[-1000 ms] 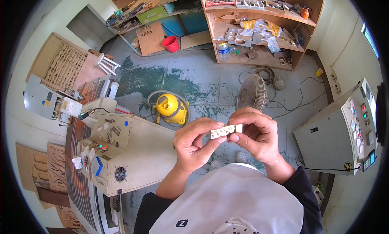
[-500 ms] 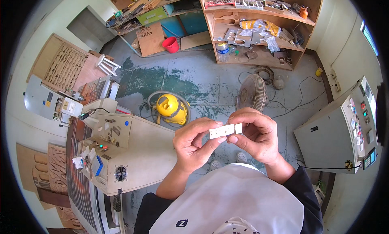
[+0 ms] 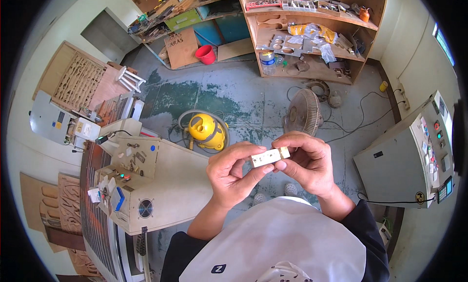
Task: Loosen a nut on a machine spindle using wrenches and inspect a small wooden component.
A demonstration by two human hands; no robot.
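Note:
In front of my chest I hold up a small cream-white rectangular block [image 3: 264, 158] with several dark specks or holes along its face. At its right end sits a shorter, yellower section [image 3: 284, 152], divided from the rest by a thin line; whether it is a separate piece I cannot tell. My left hand [image 3: 230, 173] pinches the block's left part between thumb and fingers. The yellower end is gripped by my right hand [image 3: 312, 166], thumb below and fingers above. Fingers hide the block's back and both ends.
Beyond my hands stand a yellow vacuum cleaner [image 3: 207, 130] and a round fan [image 3: 303, 112] on the floor. A beige machine [image 3: 170, 184] is at left, a control cabinet [image 3: 390, 167] at right. Cluttered wooden shelves [image 3: 312, 43] and a red bucket [image 3: 205, 54] are farther back.
The block has tilted slightly, its right end higher, and turned so more of its yellower end shows. Both hands keep their pinch with only a small shift.

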